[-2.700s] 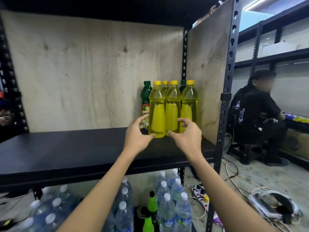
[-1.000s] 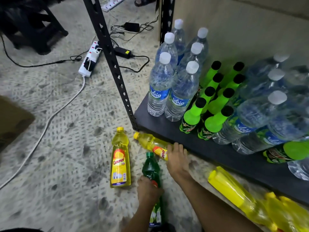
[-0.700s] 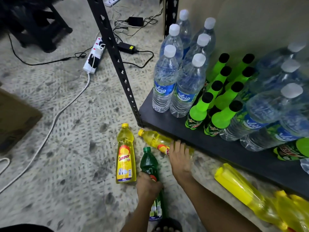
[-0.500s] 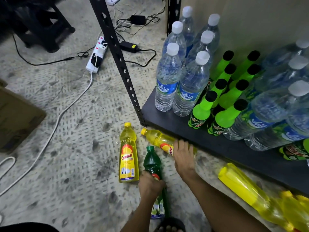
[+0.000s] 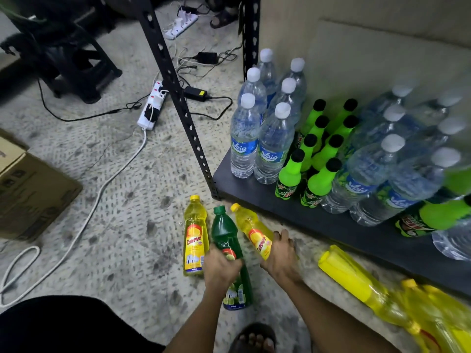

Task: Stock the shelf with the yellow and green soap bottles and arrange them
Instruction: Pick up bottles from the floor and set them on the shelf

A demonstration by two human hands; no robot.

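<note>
I see the floor (image 5: pixel 114 225) first: a pale, rough mat speckled with dark marks. At right stands the shelf (image 5: pixel 328 226), a matt black board on a perforated steel post (image 5: pixel 178 98). It carries clear, ribbed water bottles (image 5: pixel 244 146) with white caps and neon-green sodas (image 5: pixel 289 174) with black caps. A brown cardboard box (image 5: pixel 30 192) sits at the left edge. A glossy film-wrapped pack (image 5: pixel 356 278) of yellow soap lies on the floor along the shelf front. A white power strip (image 5: pixel 151 108) lies beyond the post.

Below the shelf corner are three slim plastic soap bottles, caps pointing away from me. My left hand (image 5: pixel 221 267) is clenched around the label of the green bottle (image 5: pixel 225 233). My right hand (image 5: pixel 281 253) wraps the lower body of the yellow bottle (image 5: pixel 252 230), which is just beside the green one. The other yellow (image 5: pixel 194 240) lies flat and untouched at the left. I cannot tell whether the two I hold are off the floor.

Half a second ago the yellow bottle lay across the shelf corner with my right hand resting on top. It has swung round to line up with the green bottle, and my left hand grips lower than it did.
</note>
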